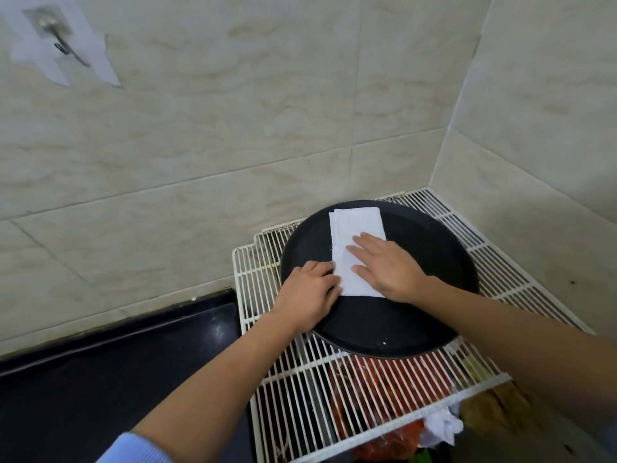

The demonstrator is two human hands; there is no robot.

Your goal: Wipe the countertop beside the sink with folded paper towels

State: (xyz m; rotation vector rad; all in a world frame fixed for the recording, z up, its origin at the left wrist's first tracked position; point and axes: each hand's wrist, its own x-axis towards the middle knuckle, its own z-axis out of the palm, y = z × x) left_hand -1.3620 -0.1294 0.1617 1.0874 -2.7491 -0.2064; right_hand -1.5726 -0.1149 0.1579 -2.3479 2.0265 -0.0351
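Observation:
A white folded paper towel (pixel 352 235) lies on a round black tray (pixel 394 325) that sits on white wire racks. My right hand (pixel 389 267) lies flat on the towel's right side with straight fingers pressing it down. My left hand (pixel 307 295) rests at the tray's left rim, its fingertips on the towel's lower left edge; whether they pinch the paper is unclear. The black countertop (pixel 100 379) stretches to the left, below my left forearm.
White wire racks (pixel 521 272) fill the corner on the right, with red bags and a crumpled white wrapper (pixel 440 426) under them. Beige tiled walls close the back and right. A metal hook (pixel 58 38) is taped on the wall at upper left.

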